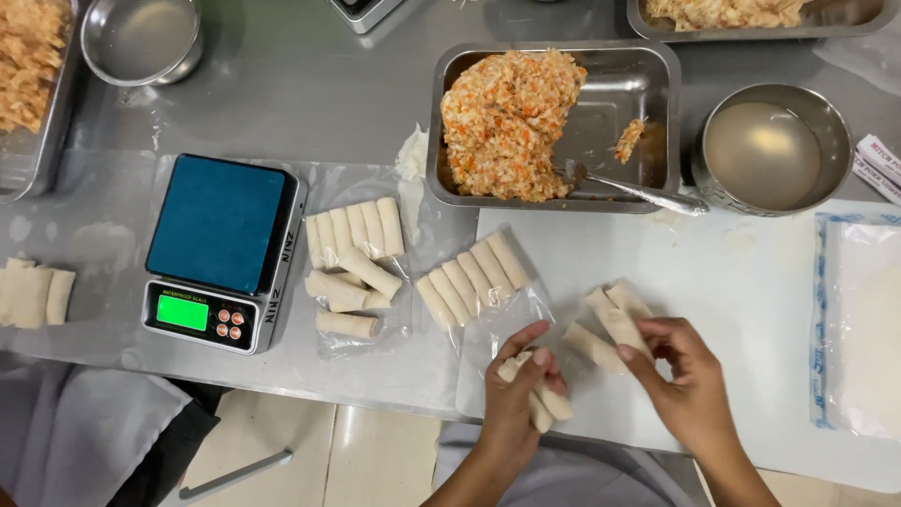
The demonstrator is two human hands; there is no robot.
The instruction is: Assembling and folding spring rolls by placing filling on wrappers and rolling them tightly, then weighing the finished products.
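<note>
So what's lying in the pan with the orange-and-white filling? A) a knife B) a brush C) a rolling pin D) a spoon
D: a metal spoon rests in the pan, its bowl end by the filling and its handle sticking out over the pan's front rim toward the bowl of liquid.

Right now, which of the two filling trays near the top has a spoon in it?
The nearer steel tray, left of the round bowl of cloudy liquid; the spoon rests across its front rim. The tray at the top edge shows none.
</note>
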